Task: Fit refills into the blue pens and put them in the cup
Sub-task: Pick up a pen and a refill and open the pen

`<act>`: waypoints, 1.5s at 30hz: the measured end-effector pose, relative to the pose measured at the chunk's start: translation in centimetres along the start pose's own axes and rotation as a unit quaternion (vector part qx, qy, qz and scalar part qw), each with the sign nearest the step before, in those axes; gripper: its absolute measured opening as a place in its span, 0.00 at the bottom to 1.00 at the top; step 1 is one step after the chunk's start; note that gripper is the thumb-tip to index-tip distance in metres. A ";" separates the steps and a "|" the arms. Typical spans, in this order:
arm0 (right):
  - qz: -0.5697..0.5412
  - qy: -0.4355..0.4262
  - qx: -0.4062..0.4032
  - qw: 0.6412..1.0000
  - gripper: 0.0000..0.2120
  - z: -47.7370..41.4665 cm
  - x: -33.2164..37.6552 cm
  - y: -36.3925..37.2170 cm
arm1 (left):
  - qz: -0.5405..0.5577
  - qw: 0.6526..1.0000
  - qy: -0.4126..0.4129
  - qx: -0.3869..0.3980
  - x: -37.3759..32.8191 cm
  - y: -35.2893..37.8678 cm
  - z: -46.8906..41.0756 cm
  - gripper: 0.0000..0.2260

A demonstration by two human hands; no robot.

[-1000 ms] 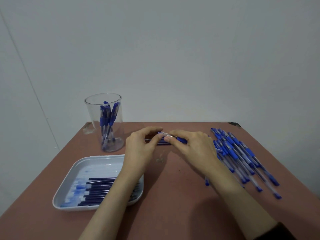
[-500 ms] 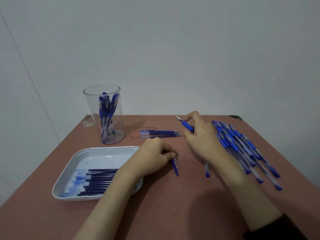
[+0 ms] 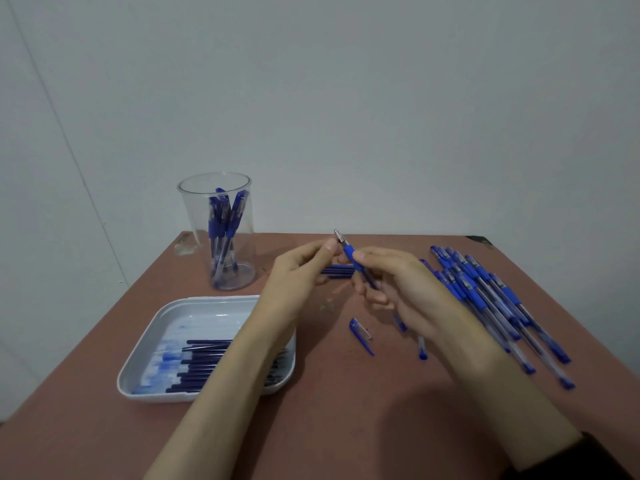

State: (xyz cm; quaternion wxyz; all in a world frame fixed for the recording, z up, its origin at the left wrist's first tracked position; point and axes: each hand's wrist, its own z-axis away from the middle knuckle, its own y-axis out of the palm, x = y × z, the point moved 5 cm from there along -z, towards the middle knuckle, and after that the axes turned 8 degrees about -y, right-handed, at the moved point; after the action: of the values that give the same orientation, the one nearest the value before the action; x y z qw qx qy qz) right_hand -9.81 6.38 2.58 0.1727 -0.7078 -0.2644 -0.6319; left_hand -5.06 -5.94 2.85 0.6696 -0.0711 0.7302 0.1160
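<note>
My right hand (image 3: 398, 285) grips an uncapped blue pen (image 3: 353, 256) by its rubber grip, metal tip pointing up and to the left. My left hand (image 3: 298, 275) hovers just left of it, thumb tip close to the pen's tip, fingers loosely curled with nothing visible in them. The pen's blue cap (image 3: 361, 336) lies on the table below the hands. Loose refills (image 3: 337, 270) lie behind the hands, partly hidden. A clear cup (image 3: 221, 237) with several blue pens stands at the back left.
A white tray (image 3: 207, 306) of dark refills sits at the front left, under my left forearm. A pile of blue pens (image 3: 485, 296) spreads along the right side. One more pen (image 3: 421, 349) pokes out below my right hand. The brown table (image 3: 346, 410) meets a grey wall.
My left hand left the cap on the table and rose to the pen's tip. My right hand brought the uncapped pen from the back right toward the middle.
</note>
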 end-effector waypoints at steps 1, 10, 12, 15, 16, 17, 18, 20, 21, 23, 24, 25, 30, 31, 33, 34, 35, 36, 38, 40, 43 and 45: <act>-0.031 0.021 0.024 0.999 0.12 0.2 -0.1 0.4 | 0.044 0.998 -0.015 0.031 0.0 0.2 0.1 0.09; -0.200 0.078 0.115 0.970 0.14 0.7 -0.5 1.7 | 0.183 0.975 -0.024 0.124 -0.8 0.9 0.6 0.12; -0.182 0.063 0.110 0.975 0.13 0.6 -0.4 1.6 | 0.185 0.977 -0.013 0.109 -0.8 0.8 0.5 0.11; -0.120 0.018 0.087 0.989 0.13 0.4 -0.1 1.6 | 0.188 0.979 0.000 0.073 -0.8 0.4 0.4 0.10; -0.098 0.005 0.079 0.992 0.14 0.4 -0.1 1.6 | 0.191 0.980 0.001 0.057 -0.8 0.1 0.3 0.10; -0.077 -0.006 0.072 0.994 0.14 0.4 -0.1 1.6 | 0.193 0.980 0.004 0.040 -0.7 -0.1 0.2 0.09; -0.057 -0.016 0.067 0.996 0.13 0.3 0.0 1.6 | 0.196 0.980 0.004 0.026 -0.7 -0.2 0.2 0.08; -0.023 -0.037 0.064 0.997 0.09 0.3 0.0 1.6 | 0.211 0.977 0.005 0.012 -0.7 -0.4 0.1 0.09; -0.010 -0.043 0.063 0.997 0.08 0.2 -0.1 1.6 | 0.222 0.975 0.001 0.017 -0.7 -0.3 0.1 0.11; 0.006 -0.041 0.048 0.998 0.08 0.1 -0.4 1.5 | 0.232 0.972 -0.009 0.040 -0.7 -0.1 0.1 0.15; 0.008 -0.037 0.034 0.999 0.08 0.0 -0.5 1.4 | 0.232 0.972 -0.013 0.047 -0.7 0.0 0.2 0.16; 0.008 -0.036 0.020 0.999 0.09 -0.1 -0.5 1.2 | 0.231 0.972 -0.014 0.048 -0.8 0.0 0.3 0.15; 0.027 -0.052 -0.014 0.998 0.10 -0.2 -0.1 0.4 | 0.204 0.979 0.001 -0.014 -0.6 -0.9 0.1 0.12; 0.031 -0.052 -0.010 0.998 0.09 -0.2 0.0 0.4 | 0.188 0.982 0.007 -0.026 -0.5 -1.1 0.1 0.12; 0.031 -0.048 0.007 0.998 0.08 0.0 0.0 0.5 | 0.164 0.986 0.013 -0.028 -0.5 -1.1 0.1 0.11; 0.032 -0.045 0.015 0.998 0.08 0.0 0.0 0.6 | 0.156 0.987 0.013 -0.021 -0.5 -0.9 0.2 0.10; 0.035 -0.044 0.018 0.998 0.07 0.1 0.1 0.5 | 0.146 0.989 0.013 -0.015 -0.6 -0.7 0.2 0.09; 0.040 -0.045 0.017 0.998 0.07 0.1 0.1 0.5 | 0.139 0.990 0.011 -0.012 -0.6 -0.6 0.2 0.09; 0.058 -0.054 0.006 0.997 0.06 0.1 0.2 0.3 | 0.129 0.991 0.005 -0.025 -0.4 -0.7 0.2 0.07; 0.103 -0.079 -0.013 0.991 0.05 0.1 0.4 0.2 | 0.118 0.992 -0.003 -0.048 -0.1 -0.9 0.1 0.05; 0.222 -0.165 -0.055 0.959 0.05 0.4 1.1 0.4 | 0.115 0.991 -0.014 -0.074 0.1 -1.1 0.1 0.03; 0.284 -0.220 -0.079 0.930 0.08 0.7 1.5 0.6 | 0.114 0.989 -0.015 -0.092 0.2 -1.2 0.1 0.02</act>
State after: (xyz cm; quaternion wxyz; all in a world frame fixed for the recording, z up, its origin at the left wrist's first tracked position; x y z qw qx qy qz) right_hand -8.81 6.54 3.99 0.2265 -0.8858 -0.0329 -0.4036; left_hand -4.71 -7.08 2.56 0.6530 -0.0469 0.7098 0.2599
